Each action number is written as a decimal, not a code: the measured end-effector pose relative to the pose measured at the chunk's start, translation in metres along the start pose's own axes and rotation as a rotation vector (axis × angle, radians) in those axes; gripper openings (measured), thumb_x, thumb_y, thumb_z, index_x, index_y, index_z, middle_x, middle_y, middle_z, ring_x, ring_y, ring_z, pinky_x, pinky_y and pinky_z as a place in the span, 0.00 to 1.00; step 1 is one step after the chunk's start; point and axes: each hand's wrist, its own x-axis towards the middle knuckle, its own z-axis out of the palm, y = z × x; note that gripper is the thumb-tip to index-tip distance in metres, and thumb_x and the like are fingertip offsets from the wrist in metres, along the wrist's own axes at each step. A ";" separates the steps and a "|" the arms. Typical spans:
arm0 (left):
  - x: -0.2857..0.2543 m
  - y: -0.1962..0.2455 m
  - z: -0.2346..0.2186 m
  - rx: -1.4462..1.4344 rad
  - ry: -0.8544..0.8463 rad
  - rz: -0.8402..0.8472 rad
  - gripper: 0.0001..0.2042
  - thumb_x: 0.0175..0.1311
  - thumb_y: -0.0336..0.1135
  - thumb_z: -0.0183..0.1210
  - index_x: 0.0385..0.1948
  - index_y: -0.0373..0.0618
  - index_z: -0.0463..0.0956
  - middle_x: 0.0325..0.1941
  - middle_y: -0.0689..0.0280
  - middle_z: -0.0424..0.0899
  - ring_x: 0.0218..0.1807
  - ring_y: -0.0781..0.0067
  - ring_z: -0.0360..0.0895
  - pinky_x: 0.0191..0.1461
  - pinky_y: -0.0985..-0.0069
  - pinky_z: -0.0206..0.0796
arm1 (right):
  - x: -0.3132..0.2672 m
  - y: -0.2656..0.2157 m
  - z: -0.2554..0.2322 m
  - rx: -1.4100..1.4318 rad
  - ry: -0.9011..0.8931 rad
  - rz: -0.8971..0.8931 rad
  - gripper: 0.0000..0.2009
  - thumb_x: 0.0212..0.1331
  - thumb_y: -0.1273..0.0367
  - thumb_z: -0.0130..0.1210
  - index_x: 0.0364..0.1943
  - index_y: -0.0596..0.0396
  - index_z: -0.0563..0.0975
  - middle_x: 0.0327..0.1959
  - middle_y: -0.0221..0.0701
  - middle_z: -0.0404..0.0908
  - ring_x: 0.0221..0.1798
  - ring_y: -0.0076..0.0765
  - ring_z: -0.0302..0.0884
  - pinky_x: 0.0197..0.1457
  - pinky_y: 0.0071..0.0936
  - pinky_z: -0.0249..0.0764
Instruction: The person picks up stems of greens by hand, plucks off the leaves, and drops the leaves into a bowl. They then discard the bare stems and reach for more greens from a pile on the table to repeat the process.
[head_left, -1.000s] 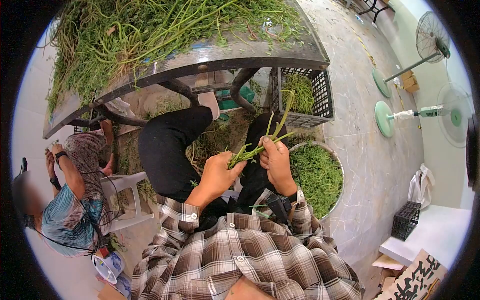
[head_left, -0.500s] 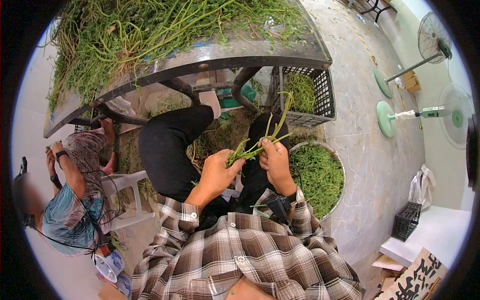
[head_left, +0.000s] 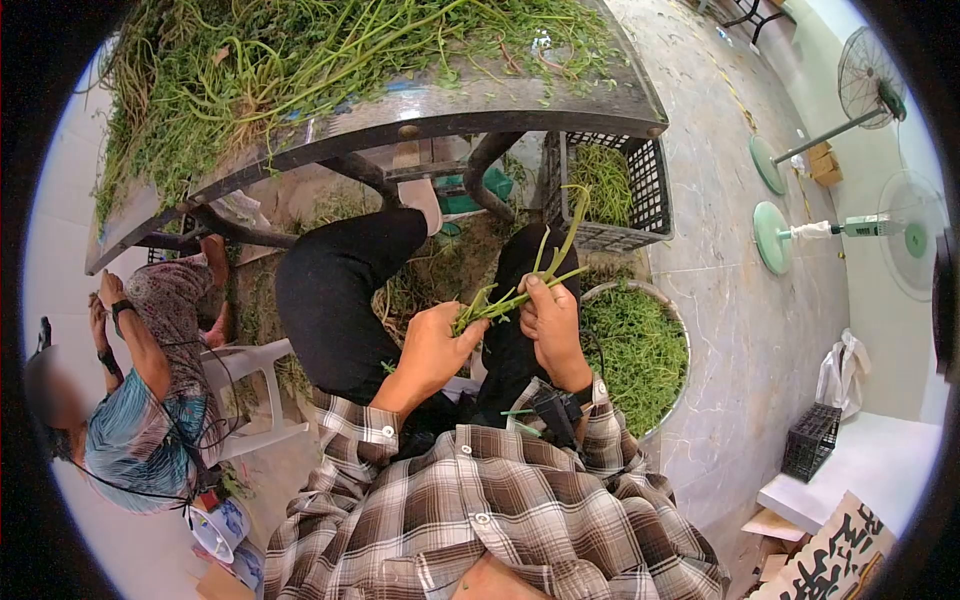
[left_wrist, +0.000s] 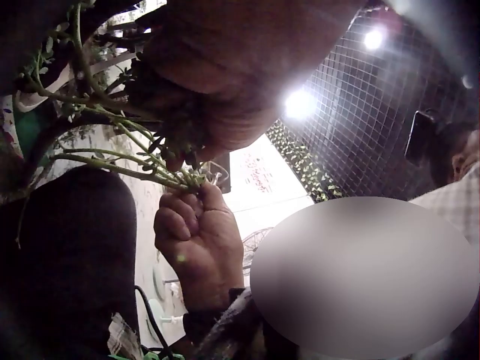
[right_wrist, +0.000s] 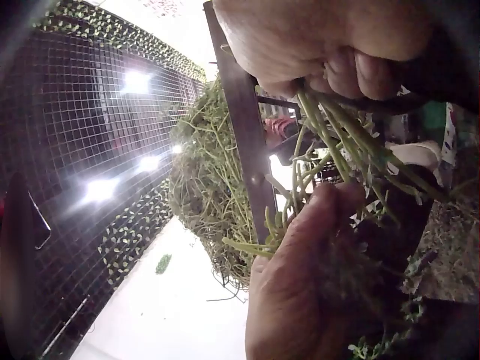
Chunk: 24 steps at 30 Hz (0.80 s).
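Note:
Over my lap, my left hand (head_left: 430,348) holds a small bunch of green leafy stems (head_left: 508,302) with the thumb laid along it. My right hand (head_left: 553,325) pinches the stems between thumb and fingers, and several bare ends stick up past it. The left wrist view shows the right hand (left_wrist: 201,236) gripping the stem ends with its fingers curled. Seen from the right wrist, the stems (right_wrist: 337,135) run between the two hands, with the left thumb (right_wrist: 300,232) across them. Part of the bunch is hidden inside the left hand.
A large heap of greens (head_left: 280,70) covers the table (head_left: 420,124) ahead. Below its right corner stands a black crate (head_left: 605,240) holding stems. A round basin (head_left: 686,350) of leafy tips is beside my right knee. Another person (head_left: 140,440) sits at the left; fans (head_left: 770,237) stand right.
The stem pieces by my left thumb have shifted slightly, and the left hand has edged a little to the left. The right hand stays in almost the same place, still pinching the stems.

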 end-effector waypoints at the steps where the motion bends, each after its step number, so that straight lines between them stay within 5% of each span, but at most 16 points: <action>1: 0.000 -0.001 0.000 0.002 0.011 0.005 0.13 0.53 0.38 0.58 0.24 0.34 0.75 0.22 0.49 0.75 0.28 0.48 0.74 0.31 0.62 0.63 | 0.000 0.000 0.000 0.001 0.001 0.001 0.09 0.62 0.63 0.48 0.29 0.53 0.70 0.13 0.15 0.54 0.11 0.10 0.47 0.13 0.12 0.46; 11: 0.001 -0.008 0.004 -0.035 0.028 -0.024 0.15 0.52 0.39 0.59 0.20 0.32 0.73 0.20 0.48 0.74 0.26 0.46 0.73 0.29 0.62 0.63 | -0.002 -0.001 0.006 0.023 0.023 0.005 0.09 0.63 0.63 0.47 0.30 0.53 0.71 0.12 0.14 0.54 0.11 0.10 0.47 0.12 0.12 0.45; 13: 0.001 -0.011 0.005 0.023 0.032 0.001 0.12 0.55 0.37 0.58 0.28 0.34 0.77 0.18 0.57 0.76 0.21 0.74 0.72 0.26 0.72 0.62 | -0.002 0.000 0.007 0.020 0.020 0.006 0.09 0.63 0.63 0.47 0.30 0.53 0.71 0.12 0.14 0.54 0.11 0.10 0.47 0.13 0.12 0.45; 16: 0.001 -0.006 0.003 -0.041 0.014 -0.037 0.13 0.55 0.37 0.58 0.28 0.33 0.77 0.17 0.59 0.77 0.21 0.75 0.71 0.26 0.72 0.62 | -0.003 0.001 0.006 0.019 0.005 0.006 0.09 0.62 0.63 0.48 0.30 0.53 0.70 0.13 0.15 0.55 0.11 0.10 0.48 0.14 0.13 0.46; 17: 0.001 -0.004 0.003 -0.041 0.014 -0.037 0.13 0.55 0.37 0.58 0.28 0.33 0.77 0.17 0.59 0.77 0.21 0.75 0.71 0.26 0.72 0.62 | -0.003 0.001 0.006 0.020 -0.009 0.005 0.10 0.62 0.62 0.48 0.30 0.53 0.69 0.14 0.16 0.56 0.12 0.10 0.48 0.14 0.14 0.45; 19: 0.000 -0.002 0.003 -0.133 0.058 -0.034 0.15 0.53 0.39 0.59 0.23 0.31 0.75 0.18 0.49 0.75 0.21 0.54 0.75 0.26 0.65 0.63 | -0.003 0.001 0.003 0.017 -0.024 -0.002 0.10 0.62 0.62 0.48 0.30 0.53 0.69 0.14 0.16 0.56 0.12 0.10 0.48 0.14 0.14 0.45; 20: 0.001 -0.003 0.003 -0.133 0.058 -0.034 0.15 0.53 0.39 0.59 0.23 0.31 0.75 0.18 0.49 0.75 0.21 0.54 0.75 0.26 0.65 0.63 | -0.003 0.001 0.003 0.015 -0.037 -0.010 0.10 0.62 0.62 0.48 0.30 0.53 0.69 0.14 0.16 0.56 0.12 0.10 0.48 0.14 0.14 0.45; 22: 0.001 -0.005 0.003 -0.064 -0.003 -0.086 0.13 0.55 0.37 0.59 0.29 0.33 0.77 0.18 0.61 0.78 0.20 0.77 0.72 0.26 0.74 0.63 | -0.003 0.001 0.005 0.031 -0.023 -0.008 0.09 0.63 0.63 0.47 0.31 0.53 0.70 0.13 0.15 0.55 0.12 0.10 0.48 0.14 0.13 0.46; 24: 0.001 -0.008 0.006 -0.054 -0.004 -0.065 0.13 0.55 0.37 0.59 0.29 0.33 0.77 0.17 0.62 0.78 0.20 0.77 0.72 0.26 0.74 0.63 | -0.004 0.001 0.007 0.047 -0.009 -0.007 0.09 0.63 0.63 0.47 0.31 0.53 0.71 0.13 0.14 0.54 0.11 0.10 0.47 0.13 0.12 0.46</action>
